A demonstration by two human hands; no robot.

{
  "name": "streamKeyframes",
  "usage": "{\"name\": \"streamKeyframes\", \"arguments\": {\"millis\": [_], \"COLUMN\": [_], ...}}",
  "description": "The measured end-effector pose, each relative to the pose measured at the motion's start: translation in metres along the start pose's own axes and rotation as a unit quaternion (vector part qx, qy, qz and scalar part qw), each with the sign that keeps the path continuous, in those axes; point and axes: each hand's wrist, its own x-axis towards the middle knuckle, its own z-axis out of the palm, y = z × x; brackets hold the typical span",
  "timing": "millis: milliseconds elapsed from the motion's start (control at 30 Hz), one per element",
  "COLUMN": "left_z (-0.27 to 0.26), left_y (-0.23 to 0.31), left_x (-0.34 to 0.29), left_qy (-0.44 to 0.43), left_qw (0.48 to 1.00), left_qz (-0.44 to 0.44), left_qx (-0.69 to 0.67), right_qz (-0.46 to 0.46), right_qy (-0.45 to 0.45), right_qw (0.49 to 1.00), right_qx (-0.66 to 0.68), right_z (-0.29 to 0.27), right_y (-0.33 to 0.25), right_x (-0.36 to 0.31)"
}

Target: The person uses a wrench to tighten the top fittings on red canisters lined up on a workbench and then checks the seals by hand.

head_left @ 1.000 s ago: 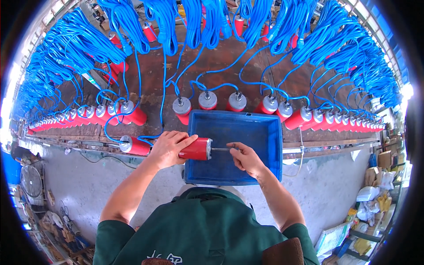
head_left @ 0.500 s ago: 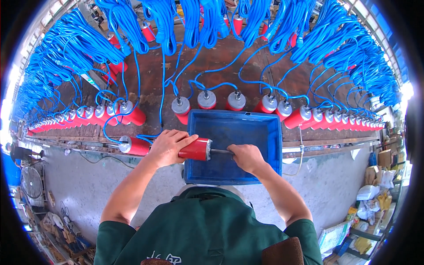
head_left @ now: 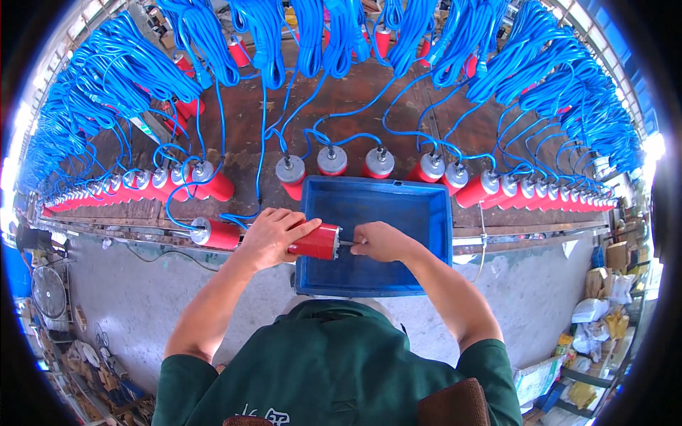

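My left hand (head_left: 271, 238) is wrapped over a red cylinder (head_left: 315, 242) from above, its fingers toward the cylinder's right end. That end, with a silver rim, overhangs the left side of a blue plastic bin (head_left: 376, 290). Left of the hand shows a red length with a grey metal cap (head_left: 202, 232) and a blue cable; whether it is the same cylinder is hidden under the hand. My right hand (head_left: 383, 242), over the bin, has its fingers closed on a thin metal rod (head_left: 346, 243) that meets the cylinder's right end face.
Along the brown workbench (head_left: 341, 106) stand several red cylinders (head_left: 379, 163) with grey caps and blue cables. Bundled blue cables (head_left: 309, 35) hang beyond them. Boxes and bags (head_left: 593, 309) lie at the right, and a round fan (head_left: 50, 291) stands at the left.
My right hand has moved left, closer to the cylinder's end, and less of the rod shows. My left hand keeps its hold on the cylinder with hardly any movement.
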Motion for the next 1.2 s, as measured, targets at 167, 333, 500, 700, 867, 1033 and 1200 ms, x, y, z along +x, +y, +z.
{"name": "streamKeyframes", "arguments": {"millis": [167, 333, 500, 700, 867, 1033, 1200], "left_z": [0.003, 0.0, 0.001, 0.0, 0.002, 0.001, 0.001], "left_y": [-0.001, 0.0, 0.0, 0.0, -0.001, -0.003, -0.002], "left_x": [-0.001, 0.001, 0.001, 0.0, 0.0, 0.001, 0.002], "left_qy": [-0.002, -0.01, -0.014, -0.022, -0.026, -0.028, -0.027], "left_qw": [1.0, 1.0, 1.0, 1.0, 1.0, 1.0, 1.0], "left_qz": [-0.005, 0.001, 0.002, -0.006, -0.003, -0.008, -0.004], "left_qx": [0.005, 0.012, 0.017, 0.014, 0.016, 0.01, 0.006], "right_qz": [0.009, -0.001, -0.032, 0.027, 0.008, 0.009, 0.044], "right_qy": [0.031, -0.031, 0.01, -0.046, -0.039, -0.018, -0.118], "right_qw": [0.999, 1.0, 0.997, 0.999, 0.998, 1.0, 0.991], "right_qx": [-0.017, -0.001, -0.073, -0.005, -0.04, 0.022, 0.051], "right_z": [0.005, -0.001, 0.003, -0.009, -0.012, -0.005, -0.01], "right_y": [-0.007, -0.003, -0.006, -0.016, -0.015, -0.015, -0.006], "right_x": [0.002, 0.012, 0.011, 0.011, 0.009, 0.009, 0.018]}}
